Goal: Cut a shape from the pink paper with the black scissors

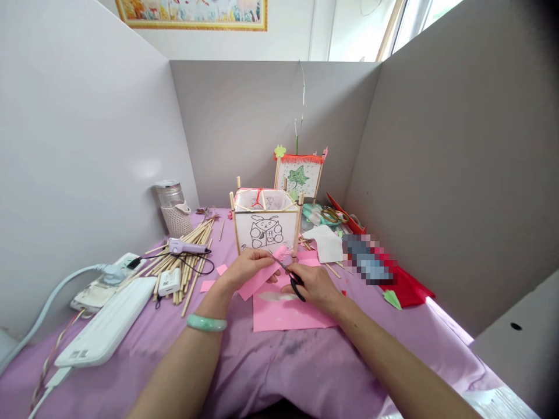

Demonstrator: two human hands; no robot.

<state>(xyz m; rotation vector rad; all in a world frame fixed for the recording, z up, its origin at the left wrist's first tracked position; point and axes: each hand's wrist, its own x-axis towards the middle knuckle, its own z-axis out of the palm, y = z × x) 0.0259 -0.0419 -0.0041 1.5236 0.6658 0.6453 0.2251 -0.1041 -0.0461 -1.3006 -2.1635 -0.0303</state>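
Two pairs of scissors show: the black-handled scissors [296,280] in the right hand [313,286], fingers closed round their handles, and the gold-handled scissors [334,216], well beyond that hand. The left hand [253,269] pinches one pink paper strip [257,283]; the scissor blades meet its upper end, between the hands. One larger pink sheet [290,317] lies below both hands, and two small pink scraps [208,286] lie left of the left hand.

There are two stick-framed lanterns: the front lantern [266,231] stands just beyond the left hand, partly hiding the rear lantern [301,176]. Farther left of that hand are one glue gun [187,247] lying over a pile of wooden sticks [188,282], one jar [168,201] and one white charger [169,281]. Right of the right hand lie a white piece [328,244], red cloth [408,287] and one green cutout [392,299], all on the table [244,355].
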